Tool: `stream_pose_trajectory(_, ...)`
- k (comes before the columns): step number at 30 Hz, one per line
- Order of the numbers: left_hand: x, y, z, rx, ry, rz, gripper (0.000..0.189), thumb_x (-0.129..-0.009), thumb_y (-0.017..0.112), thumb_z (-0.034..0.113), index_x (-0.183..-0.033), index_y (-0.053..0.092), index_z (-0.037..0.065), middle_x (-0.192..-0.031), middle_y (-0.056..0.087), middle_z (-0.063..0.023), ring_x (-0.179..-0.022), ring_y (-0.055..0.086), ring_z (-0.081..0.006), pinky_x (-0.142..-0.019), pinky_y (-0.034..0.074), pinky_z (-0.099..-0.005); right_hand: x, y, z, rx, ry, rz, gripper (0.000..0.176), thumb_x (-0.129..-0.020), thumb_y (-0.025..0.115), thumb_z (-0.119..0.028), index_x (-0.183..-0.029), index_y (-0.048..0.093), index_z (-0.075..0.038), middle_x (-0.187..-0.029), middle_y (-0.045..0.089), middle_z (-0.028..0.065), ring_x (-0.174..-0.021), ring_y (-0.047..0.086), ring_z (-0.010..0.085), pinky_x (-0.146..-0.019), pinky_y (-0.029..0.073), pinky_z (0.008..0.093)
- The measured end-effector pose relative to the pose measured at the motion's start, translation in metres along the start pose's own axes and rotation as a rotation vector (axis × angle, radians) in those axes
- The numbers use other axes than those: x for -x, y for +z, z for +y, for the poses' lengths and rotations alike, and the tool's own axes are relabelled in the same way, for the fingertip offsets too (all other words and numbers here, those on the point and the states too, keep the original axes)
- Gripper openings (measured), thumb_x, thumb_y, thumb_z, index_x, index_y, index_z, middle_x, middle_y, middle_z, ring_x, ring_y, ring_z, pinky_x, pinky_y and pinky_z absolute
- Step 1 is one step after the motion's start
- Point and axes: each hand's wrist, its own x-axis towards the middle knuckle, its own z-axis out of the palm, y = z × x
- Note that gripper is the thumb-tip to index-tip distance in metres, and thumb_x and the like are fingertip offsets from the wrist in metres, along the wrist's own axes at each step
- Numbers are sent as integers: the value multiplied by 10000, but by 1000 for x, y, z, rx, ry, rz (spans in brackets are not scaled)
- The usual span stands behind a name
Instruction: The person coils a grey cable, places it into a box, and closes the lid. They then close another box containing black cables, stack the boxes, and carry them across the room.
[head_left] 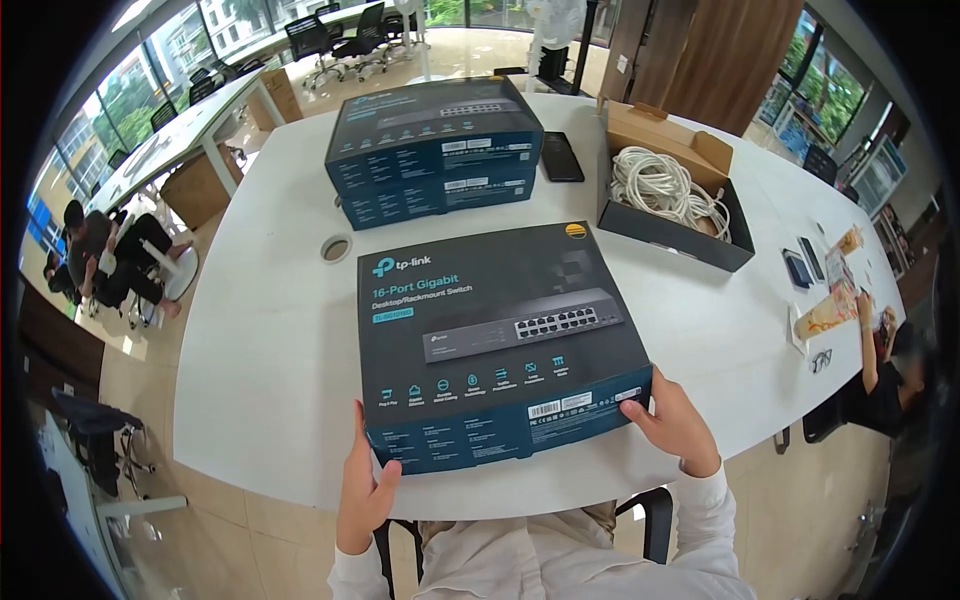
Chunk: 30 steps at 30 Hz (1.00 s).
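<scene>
A dark tp-link box (pixel 490 340), printed "16-Port Gigabit" with a picture of a switch, lies face up near the front of the white table. My left hand (pixel 368 485) presses against its front left corner, thumb on the front side. Around the front right corner is my right hand (pixel 675 420), its thumb on the labelled blue side. Between them they grip the box. Behind it, two similar boxes (pixel 435 150) are stacked. To the right, an open carton (pixel 690 245) holds coiled white cables (pixel 660 185).
A black phone (pixel 562 158) lies between the stack and the carton. The white table (pixel 260 330) has a round hole at left. Phones, a drink cup (pixel 825 312) and glasses (pixel 821 361) lie at right, near a seated person. Another person sits at far left.
</scene>
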Motion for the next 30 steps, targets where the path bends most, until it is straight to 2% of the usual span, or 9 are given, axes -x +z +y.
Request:
stream_pose_trajectory(2,1,3,12,97,-43,24,848,-982,520,408,-1519,132,-123,-1432,486,-241,-1297,502,-300,-1095,340,-350,3,-5,-3,61,-12,-17,545,-947,635,-287,-1354,463,33,-1020,684,255,-937,681,397,-834,515,395)
stream_pose_trajectory(5,6,0,23,-20,-109,34,806,-978,550,348,-1505,175,-133,-1239,618,-220,-1056,630,-277,-946,461,-328,6,-11,-13,98,51,-23,486,-928,655,-325,-1220,558,52,-927,700,247,-856,698,385,-767,530,396)
stream_pose_trajectory(8,7,4,25,-176,-75,78,763,-962,582,292,-1488,232,-135,-1117,665,-214,-930,670,-281,-846,506,-328,9,-14,-17,136,136,-14,485,-900,684,-367,-1086,621,77,-853,699,242,-786,701,356,-722,533,378)
stream_pose_trajectory(15,13,5,37,-215,-173,71,691,-924,618,226,-1454,337,-116,-1014,687,-203,-854,689,-295,-783,531,-348,12,-18,-21,121,170,1,495,-871,707,-402,-928,660,87,-710,674,209,-629,668,289,-620,514,327)
stream_pose_trajectory(18,14,5,37,-264,-192,74,678,-916,623,230,-1441,360,-109,-1005,687,-202,-852,689,-312,-781,533,-362,11,-21,-32,209,253,-80,472,-873,705,-390,-935,663,75,-730,680,212,-650,680,307,-627,518,339)
stream_pose_trajectory(21,12,9,40,-313,-187,85,685,-916,629,261,-1433,363,-101,-1004,686,-200,-900,674,-350,-834,518,-390,12,-11,-16,164,173,-24,463,-884,693,-364,-1044,648,68,-774,690,218,-708,694,350,-676,532,364)
stream_pose_trajectory(23,12,15,30,-342,-150,99,710,-920,641,304,-1433,355,-94,-1035,677,-206,-972,654,-377,-901,492,-415,12,-6,-13,146,101,-10,489,-902,674,-334,-1170,589,67,-887,691,243,-810,692,387,-749,532,387)
stream_pose_trajectory(27,12,14,9,-328,-91,50,802,-887,683,436,-1423,358,-64,-1210,602,-227,-1157,553,-407,-1062,360,-487,9,1,-6,79,35,5,569,-932,643,-254,-1363,445,59,-1121,649,285,-1028,643,427,-898,499,411)
stream_pose_trajectory(30,8,16,-10,-450,-12,30,867,-837,719,505,-1407,375,-49,-1299,544,-231,-1228,499,-406,-1118,280,-528,0,14,10,49,-112,89,578,-939,636,-219,-1392,408,59,-1191,614,290,-1106,597,433,-948,473,411)
